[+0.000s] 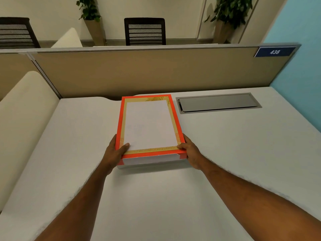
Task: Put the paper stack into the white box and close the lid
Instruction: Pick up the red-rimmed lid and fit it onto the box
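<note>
Both hands clamped on near corners of orange-rimmed box (121, 119) on desk (156, 197): left hand (115, 153), right hand (190, 151), thumbs over rim. Paper stack (150, 124) sits inside, no lid on.

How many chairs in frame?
2. One black mesh-back chair sits behind the partition at centre; another is at the far left, cut off by the frame edge. The partition hides their lower parts and could hide more.

Blue plate (275, 52) at the partition's (147, 72) top right corner — white numerals "438". No other lettering is legible — the rest is unmarked.
</note>
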`<state>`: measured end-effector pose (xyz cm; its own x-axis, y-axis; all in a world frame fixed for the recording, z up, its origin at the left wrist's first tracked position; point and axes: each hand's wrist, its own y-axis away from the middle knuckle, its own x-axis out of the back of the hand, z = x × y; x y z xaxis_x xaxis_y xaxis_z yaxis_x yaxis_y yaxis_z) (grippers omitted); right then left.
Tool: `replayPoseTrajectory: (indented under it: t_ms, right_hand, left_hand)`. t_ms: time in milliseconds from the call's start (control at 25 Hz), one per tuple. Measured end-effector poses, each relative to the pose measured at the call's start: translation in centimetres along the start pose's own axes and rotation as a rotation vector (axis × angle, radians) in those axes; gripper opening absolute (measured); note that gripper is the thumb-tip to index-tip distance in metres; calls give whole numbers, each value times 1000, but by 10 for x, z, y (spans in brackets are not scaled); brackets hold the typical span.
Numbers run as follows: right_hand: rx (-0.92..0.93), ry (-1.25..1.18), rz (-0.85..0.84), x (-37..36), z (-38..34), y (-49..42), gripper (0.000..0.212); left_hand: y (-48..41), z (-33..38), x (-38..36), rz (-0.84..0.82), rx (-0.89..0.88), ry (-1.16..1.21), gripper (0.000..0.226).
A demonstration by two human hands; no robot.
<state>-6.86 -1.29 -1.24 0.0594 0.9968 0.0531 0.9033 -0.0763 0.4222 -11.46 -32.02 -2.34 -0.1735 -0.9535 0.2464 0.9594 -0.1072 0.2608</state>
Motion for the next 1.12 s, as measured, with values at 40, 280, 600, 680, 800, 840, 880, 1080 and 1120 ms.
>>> replayPoseTrajectory:
  t_ms: [40,280,600,680,800,840,880,1080,1120]
  right_hand:
    - [7,4,6,0,2,0,58]
    - [38,52,18,-5,10,2,59]
    - [207,514,79,0,58,2,59]
    - [269,553,77,1,61,1,59]
    - [297,569,76,5,62,-1,70]
    - [298,563,100,7,60,-3,74]
    - [301,553,139,9,55,-7,76]
    - [347,557,195,14,-7,-55,74]
    - [359,610,167,12,-20,-69,73]
  left_hand:
    - [0,-1,1,-4,0,-16,68]
    - [4,-12,1,14,-8,-119,70]
    - [17,-35,-9,65,-73,-281,90]
    - [17,-36,-11,76,-86,-276,90]
    - [15,-37,-9,73,-77,-282,93]
    - [13,-36,-6,76,-71,-278,96]
    - [10,-34,-2,87,-62,-265,101]
    - [-43,0,9,148,-90,-396,100]
    - [-58,10,8,146,-133,-459,95]
